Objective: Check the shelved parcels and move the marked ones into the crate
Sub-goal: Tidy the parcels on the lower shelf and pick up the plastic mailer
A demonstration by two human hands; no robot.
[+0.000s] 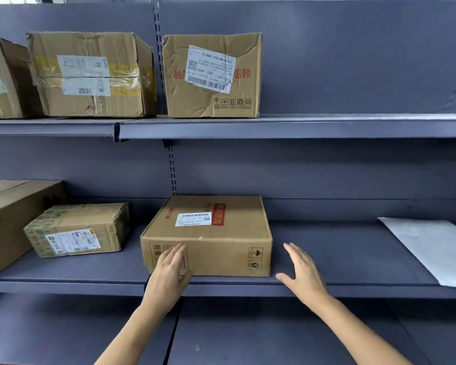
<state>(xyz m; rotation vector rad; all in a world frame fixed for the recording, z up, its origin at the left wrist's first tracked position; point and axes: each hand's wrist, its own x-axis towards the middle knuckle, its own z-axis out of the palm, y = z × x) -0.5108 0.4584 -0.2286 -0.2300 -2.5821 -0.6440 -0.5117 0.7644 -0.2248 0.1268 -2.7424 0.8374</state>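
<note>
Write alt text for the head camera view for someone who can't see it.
Two bare hands reach for a flat cardboard box on the lower shelf: the left hand touches its front, the right hand hovers open beside it. More boxes sit on the upper shelf.

Flat cardboard parcel [208, 235] on the lower shelf [327, 248], close to its front edge, white label on top. Left hand [169, 272] with straight fingers against the parcel's front face near its left corner. Right hand [304, 276] open, just beside the parcel's right side, over the shelf's front edge. White mailer [432, 248] near the right end. Creased box [212, 75] on the upper shelf [327, 125].
</note>
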